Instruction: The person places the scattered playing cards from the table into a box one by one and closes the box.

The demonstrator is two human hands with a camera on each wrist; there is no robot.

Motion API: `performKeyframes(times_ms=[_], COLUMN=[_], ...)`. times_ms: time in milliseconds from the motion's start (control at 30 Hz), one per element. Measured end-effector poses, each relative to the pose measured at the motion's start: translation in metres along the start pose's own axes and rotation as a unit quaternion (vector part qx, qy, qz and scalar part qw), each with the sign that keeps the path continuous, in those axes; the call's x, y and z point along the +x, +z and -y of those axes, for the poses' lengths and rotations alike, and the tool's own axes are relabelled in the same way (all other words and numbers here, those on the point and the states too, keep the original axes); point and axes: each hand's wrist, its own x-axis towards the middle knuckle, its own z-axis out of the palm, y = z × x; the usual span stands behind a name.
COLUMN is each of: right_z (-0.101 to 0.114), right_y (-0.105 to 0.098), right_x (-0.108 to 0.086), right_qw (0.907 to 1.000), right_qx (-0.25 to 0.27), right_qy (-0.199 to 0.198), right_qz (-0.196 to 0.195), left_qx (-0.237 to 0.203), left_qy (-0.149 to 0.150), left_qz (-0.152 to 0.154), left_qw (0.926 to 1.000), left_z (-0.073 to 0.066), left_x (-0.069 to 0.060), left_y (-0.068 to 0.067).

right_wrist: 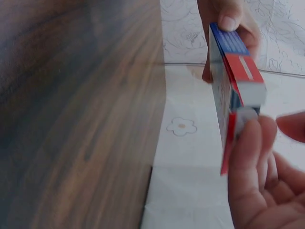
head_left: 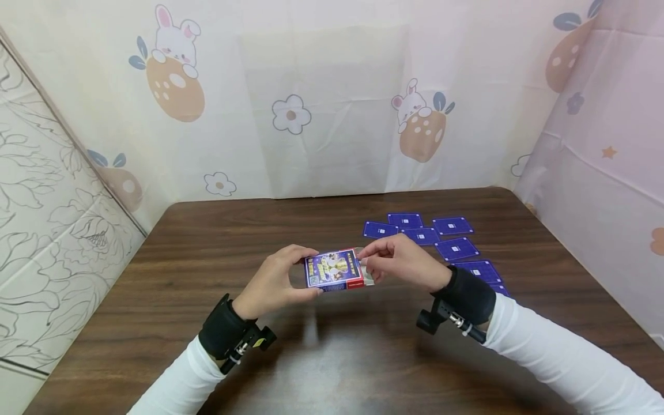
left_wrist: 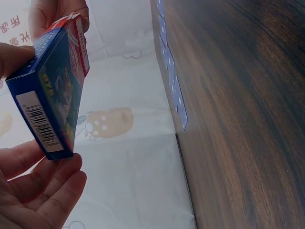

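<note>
A small blue and red card box, printed with a gold trophy picture, is held above the table, its end flaps turned out on the right. My left hand grips the box by its long edges, thumb on the near side and fingers on the far side. A barcode shows on its closed end in the left wrist view. My right hand is at the opened end, bent fingertips touching the loose flap. The right thumb stands a little apart from those fingers. The inside of the box is mostly hidden.
Several blue cards lie spread on the right of the dark wooden table, partly behind my right forearm. A patterned cloth hangs at the table's back edge, and a pink-white one stands on the right.
</note>
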Motion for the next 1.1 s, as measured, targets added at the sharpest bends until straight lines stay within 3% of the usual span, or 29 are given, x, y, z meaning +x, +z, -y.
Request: performKeyframes(times_ms=[233, 433, 633, 833, 1100], right_z=[0.003, -0.011, -0.049, -0.083, -0.100], right_y=[-0.018, -0.043, -0.067, -0.081, -0.082], right_x=[0.003, 0.020, 0.049, 0.075, 0.099], right_qw=[0.9980, 0.9884, 0.9685, 0.9482, 0.9245], right_qx=[-0.040, -0.135, -0.241, -0.316, -0.368], right_qy=[-0.041, -0.069, -0.041, 0.012, 0.098], right_qz=[0.027, -0.006, -0.049, -0.027, -0.016], left_qx=[0.002, -0.002, 0.000, -0.003, -0.002], left_qy=[0.003, -0.004, -0.004, -0.004, -0.004], left_qz=[-0.022, -0.033, -0.033, -0.035, -0.040], left_qw=[0.9998, 0.9994, 0.9995, 0.9994, 0.9992], left_z=[-0.001, -0.001, 0.001, 0.000, 0.001], left_x=[-0.002, -0.003, -0.005, -0.006, -0.008], left_y=[-0.003, -0.006, -0.008, -0.008, -0.009])
